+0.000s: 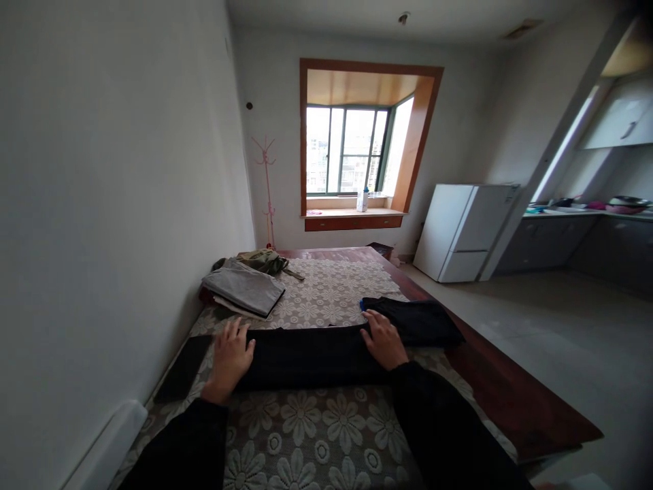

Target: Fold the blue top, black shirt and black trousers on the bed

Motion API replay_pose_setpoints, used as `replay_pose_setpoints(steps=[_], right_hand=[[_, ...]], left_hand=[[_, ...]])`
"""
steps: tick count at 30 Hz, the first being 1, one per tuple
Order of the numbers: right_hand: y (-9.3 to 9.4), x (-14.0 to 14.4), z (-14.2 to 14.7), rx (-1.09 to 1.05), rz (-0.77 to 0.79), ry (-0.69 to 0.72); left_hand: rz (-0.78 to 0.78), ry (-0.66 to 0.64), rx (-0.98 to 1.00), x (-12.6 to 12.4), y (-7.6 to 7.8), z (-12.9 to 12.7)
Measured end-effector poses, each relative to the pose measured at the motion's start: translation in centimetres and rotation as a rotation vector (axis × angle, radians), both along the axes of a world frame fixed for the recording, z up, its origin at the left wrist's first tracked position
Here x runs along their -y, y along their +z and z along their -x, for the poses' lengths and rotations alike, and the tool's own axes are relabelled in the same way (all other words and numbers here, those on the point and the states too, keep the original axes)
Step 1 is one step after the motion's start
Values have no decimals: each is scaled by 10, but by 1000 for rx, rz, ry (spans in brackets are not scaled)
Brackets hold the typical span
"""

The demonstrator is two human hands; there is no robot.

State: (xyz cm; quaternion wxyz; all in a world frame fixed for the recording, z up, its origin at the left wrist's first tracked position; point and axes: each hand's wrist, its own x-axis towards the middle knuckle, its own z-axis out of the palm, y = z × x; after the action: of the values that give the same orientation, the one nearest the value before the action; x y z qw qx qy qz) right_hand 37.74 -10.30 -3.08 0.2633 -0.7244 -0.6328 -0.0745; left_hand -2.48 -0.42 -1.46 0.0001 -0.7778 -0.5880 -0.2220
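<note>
We are over a wide bed spread with a cream lace cover patterned in big flowers (326, 422), its dark red wooden frame (510, 401) running off beyond our right hand. Stretched across the cover under both our hands lies a long pair of black trousers, folded lengthwise (306, 357), one end reaching past our left hand towards the wall, the other bunching out beyond our right. Our left hand (232, 357) is pressed flat on the cloth, fingers (239, 337) spread open and gripping nothing. Our right hand (383, 340) is flat on the trousers too, its fingers (371, 321) splayed, palm down, holding nothing. A small blue patch (362, 305) shows just ahead of the right fingertips; we cannot tell what it is. Well ahead of the left fingers sits a folded grey garment (245, 289), and just behind it a crumpled olive-green piece of clothing (262, 260). Far off past the right hand stands a white two-door fridge (462, 231). Straight ahead of both hands is a wood-framed bay window (357, 146), with a thin pink coat stand (266, 190) beside it, and a small white carton with a blue cap (362, 199) on the sill.
</note>
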Motion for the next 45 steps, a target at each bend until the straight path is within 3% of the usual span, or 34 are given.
replay_pose_setpoints(steps=[2,4,6,9,14,24,32,36,41,45], right_hand=[[1,-2,38,31,49,195],[-2,-8,76,49,109,283],[-9,-15,106,59,159,289],[-24,-25,127,55,219,259],[-39,-29,125,60,282,249],[-26,-23,129,48,319,243],[-40,-25,125,47,265,265],[-60,-29,119,91,213,323],[-108,-51,103,202,119,340],[-144,-73,87,366,-19,367]], left_hand=[[-18,-157,-64,14,-3,-32],[-5,-307,-115,24,-11,-66],[3,-382,-166,29,-20,-96],[13,-409,-194,31,-36,-119],[27,-401,-209,28,-51,-121],[1,-387,-244,33,-46,-120],[-60,-410,-276,27,-61,-119],[-135,-416,-263,20,-77,-114],[-249,-438,-291,-3,-116,-112],[-307,-304,-270,-13,-146,-124]])
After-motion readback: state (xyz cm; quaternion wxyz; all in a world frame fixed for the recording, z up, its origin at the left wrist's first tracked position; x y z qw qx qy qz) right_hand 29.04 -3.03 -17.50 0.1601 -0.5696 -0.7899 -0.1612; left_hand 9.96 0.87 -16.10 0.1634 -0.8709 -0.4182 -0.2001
